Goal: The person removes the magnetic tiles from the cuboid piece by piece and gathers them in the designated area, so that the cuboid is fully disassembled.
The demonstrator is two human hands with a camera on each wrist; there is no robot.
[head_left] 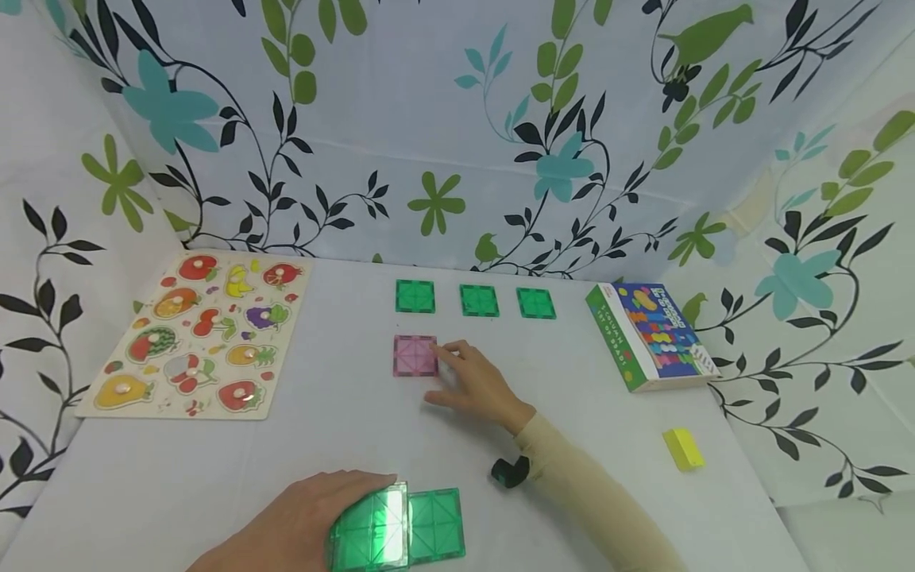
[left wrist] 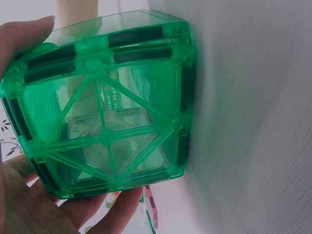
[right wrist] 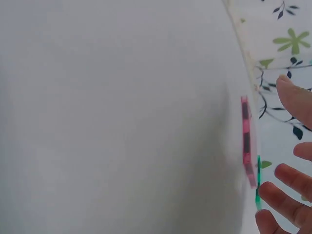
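My left hand [head_left: 307,508] grips a box built from green magnetic tiles [head_left: 368,532], its thumb on one side and fingers round the other. The left wrist view shows the clear green box [left wrist: 107,134] close up, with dark magnets along its edges. A flat green tile [head_left: 438,524] lies against the box's right side. My right hand [head_left: 482,385] reaches over the table with its fingers spread. Its fingertips are at the right edge of a pink magnetic tile [head_left: 415,356]; whether they touch it, I cannot tell. In the right wrist view the hand [right wrist: 287,195] holds nothing.
Three green tiles lie in a row at the back, the leftmost tile [head_left: 415,296] behind the pink one. At left lies a fruit puzzle board [head_left: 207,334]. A colourful box [head_left: 652,335] and a yellow block [head_left: 683,450] are at right. Patterned cloth [head_left: 400,119] stands behind the table.
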